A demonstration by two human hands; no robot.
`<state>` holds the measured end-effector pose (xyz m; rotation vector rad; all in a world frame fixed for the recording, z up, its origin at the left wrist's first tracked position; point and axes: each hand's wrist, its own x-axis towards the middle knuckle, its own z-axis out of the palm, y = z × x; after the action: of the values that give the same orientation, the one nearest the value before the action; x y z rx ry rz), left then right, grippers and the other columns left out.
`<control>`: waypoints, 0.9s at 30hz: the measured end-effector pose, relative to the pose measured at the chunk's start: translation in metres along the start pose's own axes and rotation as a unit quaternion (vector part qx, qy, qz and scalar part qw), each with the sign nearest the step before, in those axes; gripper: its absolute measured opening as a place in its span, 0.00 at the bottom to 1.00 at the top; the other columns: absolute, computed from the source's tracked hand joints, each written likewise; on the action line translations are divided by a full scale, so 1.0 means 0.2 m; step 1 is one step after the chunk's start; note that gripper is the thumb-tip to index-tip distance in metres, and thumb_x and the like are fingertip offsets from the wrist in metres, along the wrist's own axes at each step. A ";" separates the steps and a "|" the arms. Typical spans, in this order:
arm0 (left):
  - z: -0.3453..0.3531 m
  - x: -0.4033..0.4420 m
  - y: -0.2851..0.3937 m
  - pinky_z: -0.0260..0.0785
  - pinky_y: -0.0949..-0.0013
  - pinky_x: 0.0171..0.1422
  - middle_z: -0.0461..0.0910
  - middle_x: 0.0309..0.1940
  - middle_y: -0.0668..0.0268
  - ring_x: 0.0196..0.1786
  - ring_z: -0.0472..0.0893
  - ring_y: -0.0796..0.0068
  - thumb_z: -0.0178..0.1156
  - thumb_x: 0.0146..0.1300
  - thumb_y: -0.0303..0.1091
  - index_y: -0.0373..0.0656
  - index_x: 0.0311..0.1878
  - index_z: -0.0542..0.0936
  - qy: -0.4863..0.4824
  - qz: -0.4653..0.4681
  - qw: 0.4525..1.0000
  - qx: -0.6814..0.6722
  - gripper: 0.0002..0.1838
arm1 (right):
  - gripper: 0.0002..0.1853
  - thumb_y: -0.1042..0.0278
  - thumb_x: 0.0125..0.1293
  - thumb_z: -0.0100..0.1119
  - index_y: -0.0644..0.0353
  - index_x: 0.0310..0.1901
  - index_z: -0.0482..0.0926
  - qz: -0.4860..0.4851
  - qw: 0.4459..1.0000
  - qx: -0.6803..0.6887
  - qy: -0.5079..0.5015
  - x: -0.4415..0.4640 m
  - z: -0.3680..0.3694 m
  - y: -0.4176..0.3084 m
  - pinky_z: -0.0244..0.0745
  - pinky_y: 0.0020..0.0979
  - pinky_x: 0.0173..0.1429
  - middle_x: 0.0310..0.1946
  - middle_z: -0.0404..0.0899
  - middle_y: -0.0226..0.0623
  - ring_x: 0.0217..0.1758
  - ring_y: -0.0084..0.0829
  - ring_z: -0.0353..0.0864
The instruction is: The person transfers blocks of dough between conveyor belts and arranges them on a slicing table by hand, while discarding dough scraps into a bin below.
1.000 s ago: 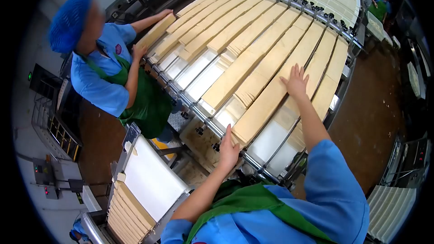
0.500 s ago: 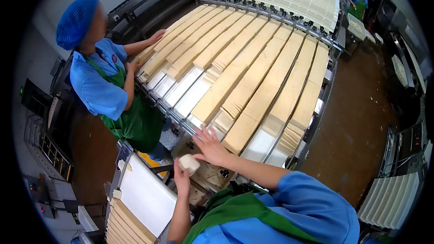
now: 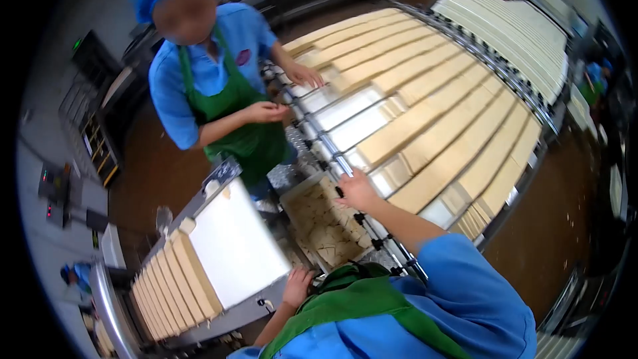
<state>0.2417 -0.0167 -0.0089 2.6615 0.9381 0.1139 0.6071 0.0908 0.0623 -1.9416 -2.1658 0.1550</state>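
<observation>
My right hand (image 3: pixel 359 191) is at the metal rail (image 3: pixel 325 138) along the near edge of the wide conveyor, its fingers curled over the bar. Past it lie rows of long, pale beige blocks (image 3: pixel 425 119), with thin layered slices (image 3: pixel 399 167) at some row ends. My left hand (image 3: pixel 298 286) rests low at the side of the smaller conveyor (image 3: pixel 242 246), fingers loosely extended, with nothing visible in them. Between my hands stands a bin (image 3: pixel 325 219) of flat, broken beige scraps.
Across the rail corner, a co-worker (image 3: pixel 206 66) in a blue cap and green apron has one hand over the blocks. More beige strips (image 3: pixel 176 279) lie side by side on the smaller conveyor. White strips (image 3: pixel 505 40) fill the far conveyor. Other people are in the background.
The small whitish piece is gone from my left hand, which has moved down. My right hand is now at the rail. My view has turned left, and the co-worker has turned towards me.
</observation>
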 end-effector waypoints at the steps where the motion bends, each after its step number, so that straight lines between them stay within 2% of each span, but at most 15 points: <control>1: -0.04 0.03 0.01 0.55 0.55 0.70 0.73 0.54 0.59 0.64 0.68 0.57 0.58 0.54 0.33 0.44 0.54 0.74 0.008 0.015 1.000 -0.010 0.21 | 0.26 0.43 0.52 0.64 0.60 0.41 0.80 0.001 1.000 0.001 0.002 0.00 -0.03 -0.01 0.62 0.49 0.60 0.43 0.75 0.40 0.56 0.50 0.66; 4: -0.05 0.04 0.01 0.57 0.55 0.69 0.74 0.51 0.59 0.62 0.68 0.57 0.58 0.52 0.32 0.42 0.51 0.76 0.041 0.026 0.999 -0.019 0.20 | 0.25 0.43 0.52 0.64 0.60 0.39 0.80 -0.005 0.999 -0.049 0.018 0.01 0.00 -0.01 0.64 0.48 0.58 0.41 0.75 0.39 0.53 0.49 0.68; 5: -0.03 0.02 0.00 0.58 0.55 0.68 0.75 0.50 0.58 0.61 0.69 0.57 0.59 0.51 0.31 0.40 0.49 0.76 0.056 0.038 0.998 -0.019 0.20 | 0.24 0.44 0.52 0.64 0.60 0.37 0.79 -0.026 0.996 -0.060 0.061 0.01 0.03 0.00 0.65 0.46 0.58 0.39 0.74 0.38 0.52 0.49 0.68; 6: -0.02 0.00 0.00 0.58 0.55 0.68 0.75 0.50 0.58 0.61 0.69 0.57 0.59 0.51 0.31 0.40 0.49 0.76 0.060 0.024 0.998 -0.024 0.20 | 0.23 0.44 0.52 0.63 0.60 0.35 0.79 -0.013 0.998 -0.026 0.047 0.01 0.02 -0.01 0.66 0.45 0.57 0.38 0.74 0.37 0.52 0.48 0.68; 8: -0.01 0.00 -0.01 0.60 0.56 0.67 0.77 0.46 0.58 0.59 0.70 0.57 0.60 0.50 0.31 0.38 0.46 0.78 0.075 0.028 0.996 -0.025 0.18 | 0.24 0.44 0.53 0.62 0.61 0.35 0.78 -0.014 0.997 -0.071 0.042 0.01 -0.01 -0.03 0.67 0.45 0.56 0.38 0.74 0.38 0.52 0.48 0.68; 12: -0.02 -0.01 0.00 0.58 0.56 0.69 0.78 0.43 0.58 0.58 0.70 0.56 0.58 0.54 0.34 0.38 0.54 0.74 0.066 0.013 0.998 -0.014 0.23 | 0.23 0.45 0.55 0.60 0.61 0.36 0.78 -0.034 0.993 -0.107 0.041 0.03 0.01 -0.04 0.67 0.44 0.55 0.38 0.74 0.38 0.52 0.48 0.68; 13: -0.03 -0.01 0.01 0.56 0.56 0.70 0.77 0.46 0.58 0.59 0.70 0.56 0.58 0.54 0.35 0.38 0.58 0.72 0.043 0.000 0.999 -0.007 0.26 | 0.23 0.45 0.56 0.60 0.61 0.36 0.78 -0.025 0.994 -0.102 0.035 0.02 0.01 -0.04 0.67 0.43 0.54 0.38 0.74 0.38 0.52 0.47 0.68; 14: -0.05 -0.01 0.01 0.56 0.56 0.70 0.77 0.46 0.58 0.59 0.70 0.56 0.58 0.54 0.35 0.38 0.58 0.72 0.044 -0.008 0.999 -0.008 0.26 | 0.22 0.45 0.57 0.59 0.60 0.37 0.78 -0.014 0.995 -0.096 0.031 0.03 0.01 -0.04 0.67 0.43 0.54 0.39 0.74 0.38 0.52 0.47 0.68; 16: -0.06 -0.01 0.02 0.57 0.56 0.69 0.75 0.52 0.57 0.62 0.69 0.58 0.57 0.54 0.34 0.38 0.60 0.70 0.041 -0.024 0.999 -0.019 0.28 | 0.23 0.45 0.57 0.59 0.60 0.37 0.77 -0.021 0.994 -0.107 0.031 0.02 0.01 -0.05 0.67 0.42 0.53 0.39 0.73 0.37 0.52 0.46 0.68; 22: -0.05 -0.01 0.01 0.57 0.56 0.69 0.70 0.60 0.57 0.65 0.66 0.60 0.57 0.54 0.35 0.37 0.59 0.71 0.049 -0.005 0.999 0.000 0.27 | 0.23 0.43 0.56 0.60 0.59 0.37 0.77 -0.018 0.991 -0.134 0.013 0.03 0.00 -0.04 0.66 0.39 0.54 0.38 0.73 0.36 0.52 0.44 0.67; 27: -0.04 0.00 0.08 0.60 0.59 0.66 0.69 0.56 0.56 0.64 0.65 0.57 0.57 0.54 0.30 0.42 0.54 0.73 0.089 -0.031 0.995 -0.026 0.22 | 0.24 0.44 0.55 0.62 0.59 0.38 0.76 -0.023 0.993 -0.115 0.008 0.02 -0.01 -0.04 0.67 0.41 0.54 0.39 0.72 0.37 0.54 0.46 0.67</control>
<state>0.2500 -0.0263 0.0048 2.6034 1.0573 0.3623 0.5986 0.0938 0.0658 -1.9997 -2.3023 -0.1228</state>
